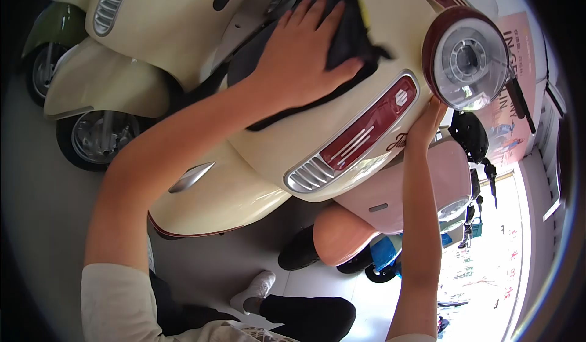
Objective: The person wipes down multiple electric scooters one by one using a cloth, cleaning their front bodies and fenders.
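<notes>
My left hand [305, 52] lies with fingers spread on a black cloth [351, 33], pressing it against the front of a cream scooter [259, 149]. The cloth is bunched and covers part of the panel, with a bit of yellow at its edge. My right hand [427, 122] rests against the scooter's side just below the round headlight [467, 61], which has a dark red rim. Its fingers look stretched out, though the tips are partly hidden. Between my hands runs a dark red trim strip [372, 122] with a silver grille at its lower end.
More cream scooters [110, 79] stand close on the left, with a green one [58, 30] behind. A pink scooter [397, 189] is parked on the right, near a pink poster [516, 85] and bright glass. My foot in a white shoe [259, 287] is on the grey floor [201, 269].
</notes>
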`<state>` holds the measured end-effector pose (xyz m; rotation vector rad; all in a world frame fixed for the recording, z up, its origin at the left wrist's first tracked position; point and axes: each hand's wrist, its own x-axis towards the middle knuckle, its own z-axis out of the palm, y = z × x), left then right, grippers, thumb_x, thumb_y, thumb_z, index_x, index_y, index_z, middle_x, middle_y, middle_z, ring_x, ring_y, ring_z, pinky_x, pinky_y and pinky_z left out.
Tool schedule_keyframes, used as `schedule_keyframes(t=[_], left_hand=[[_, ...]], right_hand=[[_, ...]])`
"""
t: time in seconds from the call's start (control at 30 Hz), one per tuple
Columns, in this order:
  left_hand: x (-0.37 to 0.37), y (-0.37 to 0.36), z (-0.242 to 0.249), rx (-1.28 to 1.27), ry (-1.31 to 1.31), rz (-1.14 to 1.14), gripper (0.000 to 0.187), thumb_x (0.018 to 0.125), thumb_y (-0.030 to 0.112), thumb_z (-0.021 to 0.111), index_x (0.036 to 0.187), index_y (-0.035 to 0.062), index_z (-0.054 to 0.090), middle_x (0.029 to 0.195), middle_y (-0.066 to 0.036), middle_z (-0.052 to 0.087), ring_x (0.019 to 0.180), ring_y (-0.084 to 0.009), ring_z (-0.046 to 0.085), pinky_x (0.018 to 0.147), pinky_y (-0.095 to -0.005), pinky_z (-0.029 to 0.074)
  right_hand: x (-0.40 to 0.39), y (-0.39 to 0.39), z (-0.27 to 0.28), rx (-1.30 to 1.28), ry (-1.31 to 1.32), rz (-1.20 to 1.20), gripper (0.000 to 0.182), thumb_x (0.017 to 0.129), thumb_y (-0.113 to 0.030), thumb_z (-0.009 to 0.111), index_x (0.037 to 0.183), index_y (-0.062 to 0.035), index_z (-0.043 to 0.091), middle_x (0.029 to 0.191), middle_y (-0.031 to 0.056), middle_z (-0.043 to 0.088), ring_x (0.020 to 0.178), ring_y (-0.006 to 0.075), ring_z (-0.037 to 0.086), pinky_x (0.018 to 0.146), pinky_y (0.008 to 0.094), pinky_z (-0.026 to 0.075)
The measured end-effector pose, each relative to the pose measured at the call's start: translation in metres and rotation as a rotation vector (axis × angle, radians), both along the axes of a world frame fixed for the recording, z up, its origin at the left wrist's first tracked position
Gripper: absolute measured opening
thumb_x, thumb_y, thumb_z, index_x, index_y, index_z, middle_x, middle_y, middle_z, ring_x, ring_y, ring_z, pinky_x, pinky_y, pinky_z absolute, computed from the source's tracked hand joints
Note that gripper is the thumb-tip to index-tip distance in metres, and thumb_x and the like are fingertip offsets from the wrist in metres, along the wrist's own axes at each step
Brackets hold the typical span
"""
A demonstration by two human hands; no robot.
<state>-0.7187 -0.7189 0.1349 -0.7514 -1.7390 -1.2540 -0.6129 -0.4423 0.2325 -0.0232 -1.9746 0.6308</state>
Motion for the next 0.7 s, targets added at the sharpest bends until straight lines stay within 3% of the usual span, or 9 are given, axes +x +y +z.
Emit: schedule_keyframes(t=[0.03,0.1,0.17,0.3,0.4,0.5,0.6,0.63,0.7], left_hand=[[0.01,-0.009,-0.01,-0.025,0.018,-0.022,0.093,0.088,0.057,0.067,0.153,-0.0033,0.04,0.157,-0.033,0.038,0.146,-0.0481,0.036,0.122,-0.0537,0.029],[0.03,-0.027,-0.034,-0.112,-0.021,-0.12,0.092,0.079,0.032,0.079,0.155,0.0025,0.038,0.162,-0.028,0.029,0.151,-0.0461,0.028,0.122,-0.0571,0.025],[0.045,-0.038,-0.065,-0.217,-0.016,-0.123,0.089,0.075,0.022,0.079,0.153,0.0034,0.042,0.162,-0.029,0.027,0.152,-0.0487,0.024,0.123,-0.0602,0.022],[0.073,-0.047,-0.087,-0.27,-0.022,-0.164,0.087,0.072,0.017,0.079,0.151,0.0044,0.044,0.16,-0.03,0.028,0.149,-0.0533,0.023,0.122,-0.0635,0.019],[0.081,-0.05,-0.085,-0.276,-0.044,-0.194,0.082,0.076,0.019,0.076,0.15,0.0043,0.045,0.156,-0.031,0.03,0.145,-0.0557,0.026,0.121,-0.0653,0.017],[0.085,-0.06,-0.082,-0.343,-0.06,-0.183,0.075,0.081,0.022,0.072,0.15,0.0083,0.047,0.153,-0.032,0.032,0.143,-0.0553,0.029,0.121,-0.0639,0.018],[0.098,-0.079,-0.088,-0.471,-0.109,-0.263,0.064,0.088,0.018,0.064,0.151,0.0201,0.049,0.147,-0.027,0.043,0.137,-0.0488,0.04,0.117,-0.0571,0.027],[0.102,-0.084,-0.091,-0.479,-0.103,-0.267,0.064,0.088,0.018,0.064,0.151,0.0201,0.049,0.147,-0.027,0.043,0.137,-0.0488,0.04,0.117,-0.0571,0.027],[0.114,-0.098,-0.097,-0.733,-0.248,-0.341,0.063,0.089,0.015,0.062,0.15,0.0215,0.05,0.142,-0.022,0.049,0.132,-0.0436,0.047,0.113,-0.0535,0.033]], right_hand=[[0.001,-0.002,0.001,0.001,0.006,-0.019,0.053,0.11,-0.04,0.039,0.145,-0.0002,0.046,0.141,0.0202,0.05,0.131,0.0317,0.05,0.112,0.0406,0.035],[0.003,-0.003,0.002,-0.006,-0.007,-0.045,0.053,0.11,-0.039,0.039,0.145,-0.0008,0.046,0.141,0.0207,0.05,0.131,0.0319,0.05,0.111,0.041,0.036],[0.003,-0.007,0.003,-0.018,-0.014,-0.057,0.052,0.11,-0.039,0.039,0.145,-0.0014,0.046,0.14,0.0212,0.051,0.13,0.0322,0.051,0.111,0.0414,0.036],[0.003,-0.008,0.003,0.02,0.002,-0.025,0.052,0.109,-0.04,0.04,0.144,-0.0024,0.047,0.138,0.0225,0.053,0.127,0.0345,0.054,0.11,0.0423,0.037],[0.005,-0.014,0.004,-0.003,-0.036,-0.126,0.063,0.106,-0.051,0.04,0.145,-0.0025,0.048,0.141,0.0252,0.051,0.131,0.0397,0.051,0.111,0.044,0.036],[0.005,-0.007,0.005,0.03,-0.051,-0.196,0.065,0.106,-0.052,0.04,0.147,-0.0023,0.047,0.144,0.0256,0.05,0.133,0.0416,0.05,0.112,0.046,0.036],[0.005,-0.004,0.005,0.078,-0.034,-0.183,0.068,0.105,-0.053,0.041,0.149,-0.0019,0.045,0.148,0.0261,0.047,0.137,0.043,0.046,0.115,0.0468,0.033],[0.005,-0.004,0.003,0.103,-0.018,-0.166,0.069,0.105,-0.054,0.041,0.15,-0.0019,0.044,0.15,0.0261,0.046,0.138,0.0431,0.044,0.116,0.0466,0.032],[0.008,-0.019,0.005,0.089,-0.014,-0.208,0.071,0.104,-0.054,0.041,0.153,-0.0029,0.042,0.153,0.0254,0.044,0.141,0.0425,0.041,0.118,0.0461,0.03]])
